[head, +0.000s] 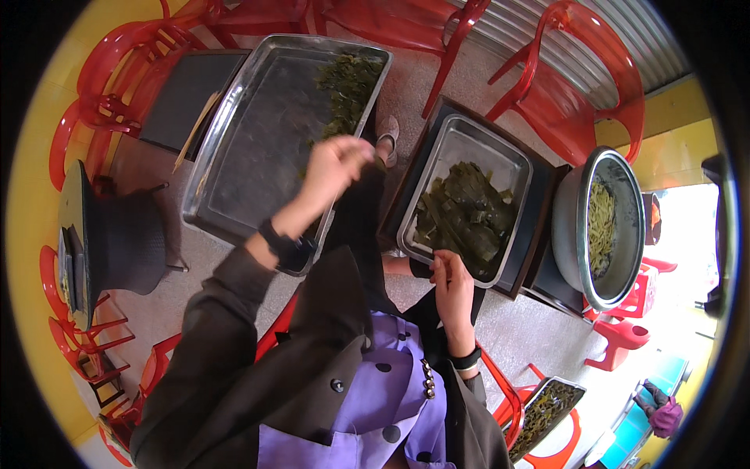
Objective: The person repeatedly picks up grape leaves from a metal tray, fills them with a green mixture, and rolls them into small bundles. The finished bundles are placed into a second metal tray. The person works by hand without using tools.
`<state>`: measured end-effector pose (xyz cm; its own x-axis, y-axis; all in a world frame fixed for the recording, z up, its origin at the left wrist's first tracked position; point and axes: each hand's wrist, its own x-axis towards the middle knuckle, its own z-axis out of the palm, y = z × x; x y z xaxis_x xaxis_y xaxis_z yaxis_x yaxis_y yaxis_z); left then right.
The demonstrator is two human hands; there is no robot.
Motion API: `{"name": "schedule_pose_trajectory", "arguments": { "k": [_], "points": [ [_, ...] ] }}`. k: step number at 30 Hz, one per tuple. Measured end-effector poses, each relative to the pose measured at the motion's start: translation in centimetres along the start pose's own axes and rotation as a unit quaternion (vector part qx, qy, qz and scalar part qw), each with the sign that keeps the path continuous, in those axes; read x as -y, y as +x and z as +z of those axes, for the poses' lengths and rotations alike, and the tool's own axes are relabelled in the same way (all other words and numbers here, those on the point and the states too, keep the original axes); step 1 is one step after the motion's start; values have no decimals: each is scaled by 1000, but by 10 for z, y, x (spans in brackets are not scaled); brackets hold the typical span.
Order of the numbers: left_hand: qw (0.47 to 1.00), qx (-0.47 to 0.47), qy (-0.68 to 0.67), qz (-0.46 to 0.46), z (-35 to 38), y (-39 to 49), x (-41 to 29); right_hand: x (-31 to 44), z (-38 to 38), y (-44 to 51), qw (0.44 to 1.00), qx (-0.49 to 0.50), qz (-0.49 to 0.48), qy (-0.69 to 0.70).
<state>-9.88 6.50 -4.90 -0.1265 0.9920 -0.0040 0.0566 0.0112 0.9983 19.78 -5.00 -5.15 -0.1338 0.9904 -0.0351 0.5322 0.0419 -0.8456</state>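
Observation:
My left hand (pixel 337 167), blurred, hangs over the right edge of a large metal tray (pixel 258 135). Its fingers are curled; a faint thin line shows below them, but whether they hold it is unclear. Small dark green pieces, apparently kelp (pixel 351 82), lie in rows along that tray's right side. My right hand (pixel 456 290) is at the near rim of a smaller metal tray (pixel 448 138), thumb and fingertips close together. Blur and angle hide anything between them. Broad, wet-looking dark green kelp sheets (pixel 471 205) are heaped in this smaller tray.
Thin wooden skewers (pixel 198 132) lie on a dark table (pixel 181 94) at left. A deep metal basin (pixel 571 228) at right contains green strips (pixel 602 228). Red plastic chairs (pixel 562 99) surround the work area. Another tray (pixel 548 410) of dark strips sits lower right. A person (pixel 665 415) appears far off.

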Motion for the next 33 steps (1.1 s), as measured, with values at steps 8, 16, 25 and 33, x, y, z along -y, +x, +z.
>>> {"name": "schedule_pose_trajectory", "arguments": {
  "k": [8, 16, 25, 33],
  "points": [
    [981, -158, 81, -73, -121, 145, 73, -14, 1, -8, 997, 14, 69, -8],
    [968, -199, 99, -117, -113, 190, 125, -24, -10, -6, 993, -3, 115, -35],
    [887, -227, 403, -7, -119, 195, 142, -51, -8, -3, 994, -33, 94, -40],
    [933, -164, 321, 0, -127, 195, 131, -50, -15, 10, 990, -39, 132, -30]
  ]
}}
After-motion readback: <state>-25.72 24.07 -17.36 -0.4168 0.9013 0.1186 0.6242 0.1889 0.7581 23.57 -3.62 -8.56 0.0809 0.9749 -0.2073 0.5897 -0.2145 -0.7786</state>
